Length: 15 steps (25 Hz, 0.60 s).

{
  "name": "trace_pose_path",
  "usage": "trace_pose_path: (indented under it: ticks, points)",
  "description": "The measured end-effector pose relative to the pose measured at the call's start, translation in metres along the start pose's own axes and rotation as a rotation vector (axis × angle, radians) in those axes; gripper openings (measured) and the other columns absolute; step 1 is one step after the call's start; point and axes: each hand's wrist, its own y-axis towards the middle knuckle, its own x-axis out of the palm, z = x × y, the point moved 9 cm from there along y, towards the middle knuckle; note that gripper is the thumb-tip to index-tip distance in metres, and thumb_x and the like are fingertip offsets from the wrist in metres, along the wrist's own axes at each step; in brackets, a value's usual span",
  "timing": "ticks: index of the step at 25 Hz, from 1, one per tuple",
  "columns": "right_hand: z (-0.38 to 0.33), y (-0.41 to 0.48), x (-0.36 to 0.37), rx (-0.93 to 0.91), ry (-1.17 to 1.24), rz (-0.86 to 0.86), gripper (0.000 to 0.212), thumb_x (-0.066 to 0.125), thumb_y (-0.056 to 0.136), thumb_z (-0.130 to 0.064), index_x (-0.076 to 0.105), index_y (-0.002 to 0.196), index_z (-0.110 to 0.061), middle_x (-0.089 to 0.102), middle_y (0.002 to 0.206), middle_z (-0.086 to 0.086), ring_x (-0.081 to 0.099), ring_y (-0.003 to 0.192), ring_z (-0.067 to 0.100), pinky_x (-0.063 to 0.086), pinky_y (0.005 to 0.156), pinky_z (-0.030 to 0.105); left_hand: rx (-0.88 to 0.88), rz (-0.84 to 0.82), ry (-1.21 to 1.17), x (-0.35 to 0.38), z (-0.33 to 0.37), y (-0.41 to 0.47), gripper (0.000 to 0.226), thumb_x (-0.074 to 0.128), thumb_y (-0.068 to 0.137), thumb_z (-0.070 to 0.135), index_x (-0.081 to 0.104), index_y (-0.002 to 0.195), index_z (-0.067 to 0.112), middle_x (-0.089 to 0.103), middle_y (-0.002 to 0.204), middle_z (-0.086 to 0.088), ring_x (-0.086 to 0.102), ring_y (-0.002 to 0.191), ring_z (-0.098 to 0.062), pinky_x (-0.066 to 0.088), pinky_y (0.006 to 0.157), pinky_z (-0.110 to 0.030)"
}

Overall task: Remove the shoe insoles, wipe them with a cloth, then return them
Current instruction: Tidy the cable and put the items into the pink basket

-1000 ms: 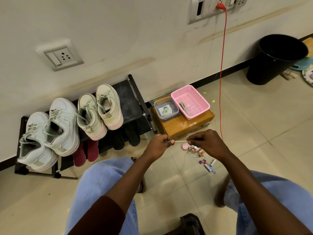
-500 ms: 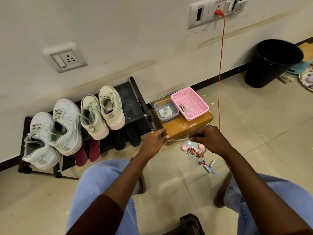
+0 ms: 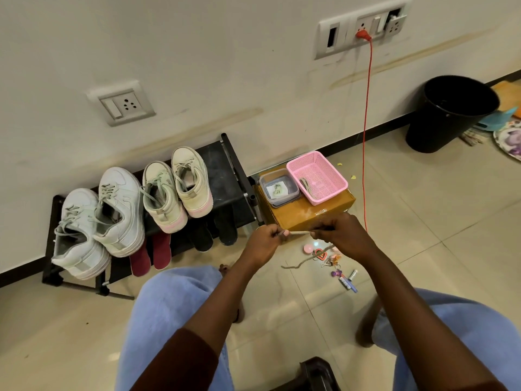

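The left hand [image 3: 266, 237] and right hand [image 3: 342, 235] each pinch a pale lace [image 3: 298, 232], stretched taut between them, its loose end trailing toward six o'clock. Four sneakers [image 3: 118, 213] stand on the black rack [image 3: 222, 176] at ten o'clock.

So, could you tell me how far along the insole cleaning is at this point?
Done: nothing clearly. The four sneakers sit on the shoe rack, and no wiping cloth shows. In hand: the left hand and right hand pinch a beige lace stretched between them. Left: seemingly pulling out, wiping and returning every insole.
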Motion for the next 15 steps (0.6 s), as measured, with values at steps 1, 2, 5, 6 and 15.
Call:
trace_pose_path:
  ticks: [1, 2, 5, 6, 15]
  points:
    - [0.004, -0.003, -0.005, 0.017, 0.009, -0.002, 0.015, 0.067, 0.08, -0.006, 0.073, 0.095, -0.008, 0.07, 0.085, 0.002, 0.061, 0.075, 0.005, 0.042, 0.062, 0.003, -0.021, 0.016, 0.005, -0.003, -0.006, 0.0, 0.026, 0.052, 0.095, 0.028, 0.066, 0.098, 0.007, 0.058, 0.087, -0.003, 0.049, 0.077, -0.012, 0.035, 0.062, -0.022]
    - [0.009, -0.004, -0.011, 0.032, 0.021, -0.002, 0.015, 0.068, 0.08, -0.005, 0.073, 0.093, -0.009, 0.071, 0.088, 0.004, 0.063, 0.078, 0.01, 0.044, 0.065, 0.007, -0.047, 0.034, 0.004, -0.007, -0.012, 0.001, 0.025, 0.053, 0.094, 0.028, 0.067, 0.099, 0.007, 0.059, 0.088, -0.004, 0.048, 0.074, -0.01, 0.035, 0.061, -0.021]
    - [0.016, -0.006, -0.027, 0.046, 0.017, 0.024, 0.014, 0.068, 0.078, -0.004, 0.074, 0.091, -0.01, 0.072, 0.09, 0.009, 0.065, 0.083, 0.018, 0.047, 0.07, 0.016, -0.156, 0.105, 0.03, -0.021, -0.031, -0.001, 0.026, 0.055, 0.094, 0.026, 0.068, 0.102, 0.004, 0.061, 0.088, -0.008, 0.044, 0.065, -0.005, 0.031, 0.055, -0.017]
    - [0.015, -0.007, -0.03, 0.044, 0.006, 0.034, 0.014, 0.068, 0.079, -0.004, 0.074, 0.09, -0.01, 0.072, 0.09, 0.008, 0.065, 0.082, 0.017, 0.047, 0.069, 0.016, -0.188, 0.134, 0.057, -0.025, -0.035, -0.003, 0.027, 0.054, 0.094, 0.025, 0.067, 0.105, 0.004, 0.063, 0.091, -0.01, 0.044, 0.066, -0.006, 0.03, 0.054, -0.016]
    - [-0.022, -0.006, 0.006, -0.068, -0.075, -0.054, 0.014, 0.067, 0.081, -0.007, 0.072, 0.094, -0.009, 0.07, 0.087, 0.003, 0.064, 0.08, 0.013, 0.05, 0.075, 0.022, 0.033, -0.009, -0.224, 0.022, 0.017, -0.023, 0.029, 0.047, 0.097, 0.031, 0.066, 0.107, 0.013, 0.062, 0.095, 0.002, 0.055, 0.086, -0.008, 0.042, 0.073, -0.022]
